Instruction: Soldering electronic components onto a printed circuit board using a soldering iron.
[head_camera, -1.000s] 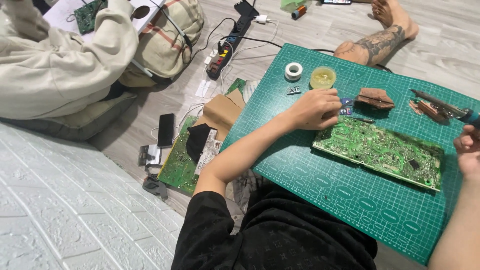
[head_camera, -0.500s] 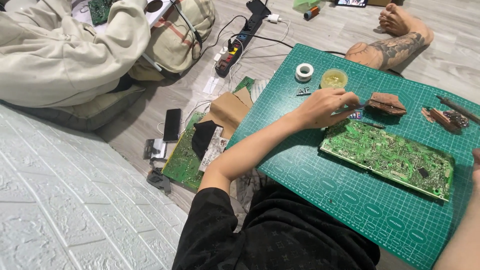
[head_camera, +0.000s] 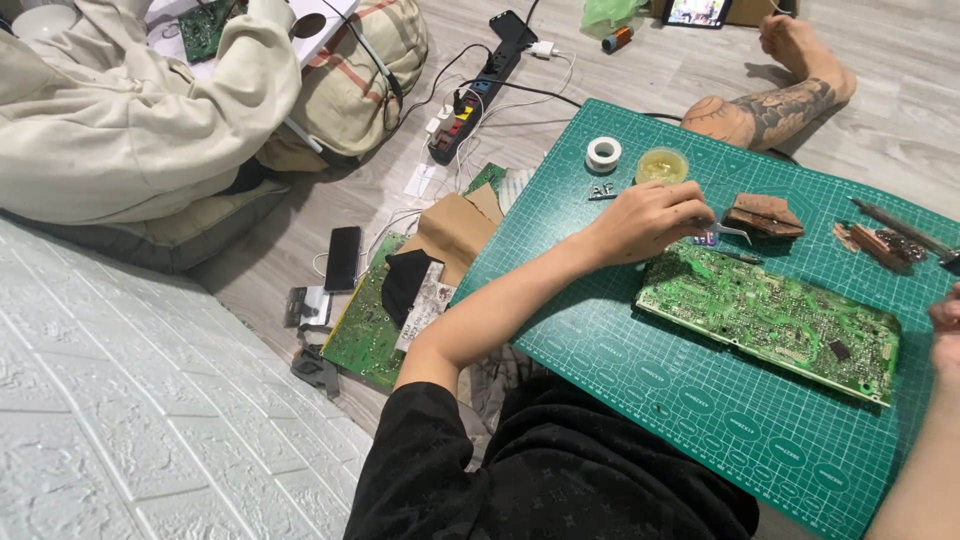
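- Tweezers (head_camera: 728, 231) are pinched in the closed left hand (head_camera: 645, 220), now lowered at the far edge of the circuit board (head_camera: 770, 318), mid cutting mat (head_camera: 620, 350)
- The right hand (head_camera: 945, 320), at the mat's right edge, is mostly cropped; its grip cannot be told

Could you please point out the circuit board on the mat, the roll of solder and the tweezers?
Circuit board (head_camera: 770, 318), head view, middle of its green face.
Roll of solder (head_camera: 603, 154), head view, on its white rim.
Tweezers (head_camera: 728, 230), head view, on the metal tips past the left hand (head_camera: 650, 220).

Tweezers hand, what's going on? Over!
Left hand pinching tweezers above green circuit board. Right hand at frame edge, grip unclear. Nothing blocking board.
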